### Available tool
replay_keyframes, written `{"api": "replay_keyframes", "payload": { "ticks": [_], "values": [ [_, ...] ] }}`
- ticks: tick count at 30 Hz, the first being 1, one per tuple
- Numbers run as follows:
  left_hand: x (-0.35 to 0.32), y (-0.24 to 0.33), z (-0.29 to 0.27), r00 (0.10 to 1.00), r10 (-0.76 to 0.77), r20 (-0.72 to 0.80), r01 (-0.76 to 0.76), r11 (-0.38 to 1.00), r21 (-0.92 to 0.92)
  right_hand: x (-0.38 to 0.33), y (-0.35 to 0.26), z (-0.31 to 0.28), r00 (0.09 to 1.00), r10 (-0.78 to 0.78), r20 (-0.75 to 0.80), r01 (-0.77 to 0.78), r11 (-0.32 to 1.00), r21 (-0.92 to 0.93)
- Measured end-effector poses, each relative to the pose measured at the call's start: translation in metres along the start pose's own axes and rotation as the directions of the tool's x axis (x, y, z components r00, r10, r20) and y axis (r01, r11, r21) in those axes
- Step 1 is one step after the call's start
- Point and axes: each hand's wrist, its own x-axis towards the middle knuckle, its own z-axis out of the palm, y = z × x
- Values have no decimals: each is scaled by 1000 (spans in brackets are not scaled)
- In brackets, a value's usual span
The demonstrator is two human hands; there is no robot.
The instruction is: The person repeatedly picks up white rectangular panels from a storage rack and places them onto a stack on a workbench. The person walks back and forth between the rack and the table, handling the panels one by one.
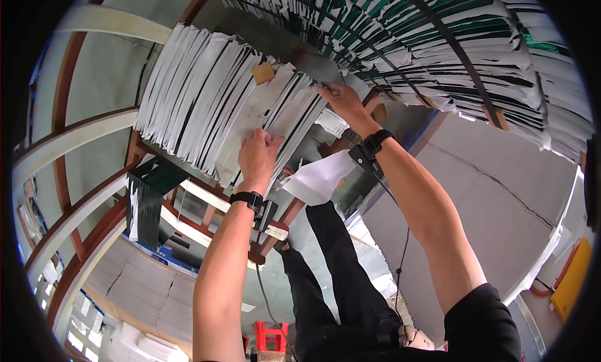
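A long row of thin white sheets point(188, 99), with dark ones between them, lies packed side by side on a wooden frame. My left hand point(258, 155) rests at the row's near side, its fingers curled together; whether something thin is between them cannot be made out. At the row's right end my right hand point(344, 105) pinches the edge of the end sheets. A small tan block point(263, 72) sits on top of the row. Below my right wrist a loose white sheet point(320, 177) hangs curled. Both wrists wear black bands with small devices.
Tall strapped stacks of white and green sheets point(438, 42) stand at the far right. A large pale grey board stack point(476, 180) is beside my right arm. Curved-looking wooden rails point(81, 133) run along the left. A red stool point(270, 337) stands by my legs.
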Motion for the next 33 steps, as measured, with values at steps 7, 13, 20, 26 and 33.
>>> {"api": "replay_keyframes", "payload": {
  "ticks": [7,13,20,26,33],
  "values": [
    [18,14,-8,960,-204,190,191,978,89,-4,-8,-4,995,101,21,-101,995,11],
    [24,19,-14,944,-239,227,220,970,106,-13,-21,0,992,60,-107,-62,998,-11],
    [23,12,-9,953,-214,216,203,977,72,-15,-25,2,990,109,-89,-109,994,4],
    [25,13,-2,959,-195,207,192,981,35,-19,28,0,982,144,-121,-123,979,161],
    [9,8,-8,966,-211,148,225,971,-82,-31,35,-8,964,261,-58,-253,960,120]
  ]
}}
